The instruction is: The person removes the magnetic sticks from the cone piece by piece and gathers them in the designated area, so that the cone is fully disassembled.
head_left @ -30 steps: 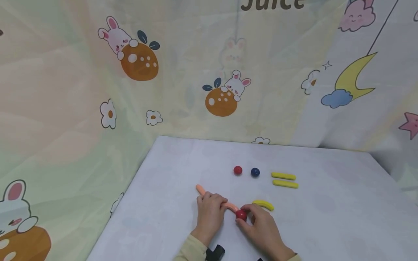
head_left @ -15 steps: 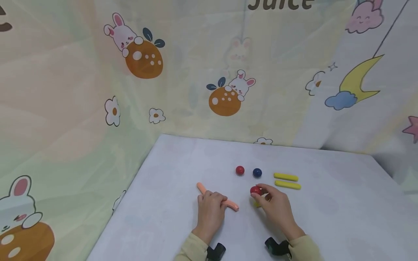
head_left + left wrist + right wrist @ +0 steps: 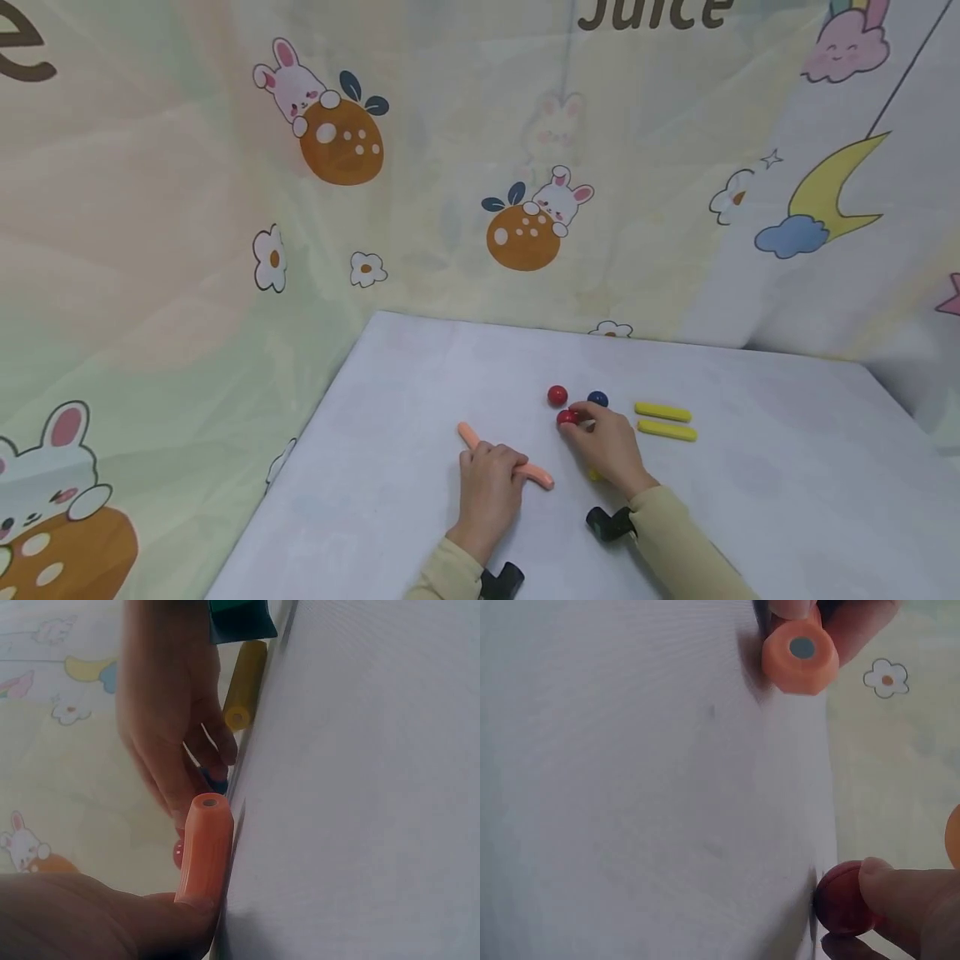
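With its fingers curled over the middle, my left hand (image 3: 489, 496) grips a peach-orange, slightly bent rod (image 3: 537, 475) low on the table in the head view. The rod's end (image 3: 801, 664) carries a small grey disc in the right wrist view. Between thumb and fingertips my right hand (image 3: 613, 454) pinches a red ball (image 3: 567, 418), close to the table. Just behind it lies another red ball (image 3: 557, 396). A dark blue ball (image 3: 597, 398) is partly hidden behind the right hand. That hand also covers most of a short curved yellow rod (image 3: 594, 474).
Two straight yellow rods, a rear one (image 3: 663, 412) and a front one (image 3: 667, 431), lie side by side right of the balls. The white tabletop (image 3: 780, 467) ends at a printed cloth backdrop (image 3: 645, 192). Black wrist cameras sit by both sleeves.
My right hand has taken the red ball off the orange rod's right end and carried it back toward the other balls. The left hand keeps its grip on the rod.
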`<state>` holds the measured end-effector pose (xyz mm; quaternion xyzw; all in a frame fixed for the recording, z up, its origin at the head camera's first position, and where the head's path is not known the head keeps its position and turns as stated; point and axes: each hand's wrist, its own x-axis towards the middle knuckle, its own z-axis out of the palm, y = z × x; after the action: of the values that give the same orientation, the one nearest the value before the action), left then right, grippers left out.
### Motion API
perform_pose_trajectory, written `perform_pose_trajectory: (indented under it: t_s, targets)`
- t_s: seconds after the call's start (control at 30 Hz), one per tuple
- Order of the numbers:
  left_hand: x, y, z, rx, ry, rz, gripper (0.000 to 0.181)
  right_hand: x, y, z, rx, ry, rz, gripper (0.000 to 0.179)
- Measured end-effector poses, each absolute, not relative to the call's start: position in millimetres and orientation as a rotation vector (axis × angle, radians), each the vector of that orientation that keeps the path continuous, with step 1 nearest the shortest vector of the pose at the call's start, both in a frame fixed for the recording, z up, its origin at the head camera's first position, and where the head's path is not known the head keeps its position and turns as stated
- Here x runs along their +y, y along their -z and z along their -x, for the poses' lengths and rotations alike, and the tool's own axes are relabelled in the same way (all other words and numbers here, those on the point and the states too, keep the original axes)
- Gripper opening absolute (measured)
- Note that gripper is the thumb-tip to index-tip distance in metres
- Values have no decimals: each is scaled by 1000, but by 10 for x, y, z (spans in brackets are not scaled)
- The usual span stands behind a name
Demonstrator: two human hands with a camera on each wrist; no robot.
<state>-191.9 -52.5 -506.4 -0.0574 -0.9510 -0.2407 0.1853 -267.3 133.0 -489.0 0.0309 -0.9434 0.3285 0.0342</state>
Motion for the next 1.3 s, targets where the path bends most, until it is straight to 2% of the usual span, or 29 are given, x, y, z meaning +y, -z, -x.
perform_pose_trajectory:
  t_s: [0.97, 1.1, 1.3]
  targets:
    - [-511, 5091, 1915, -2685, 687, 154, 17, 1269, 4978, 2768, -2905, -1086, -39, 47]
    - [-509, 5104, 1915, -2680, 682, 160, 18, 1251, 4918, 2626, -2850, -1038, -70, 44]
    - [-524, 5098, 1925, -2648, 659, 200, 16, 1064, 4799, 2188, -2886, -776, -228, 28]
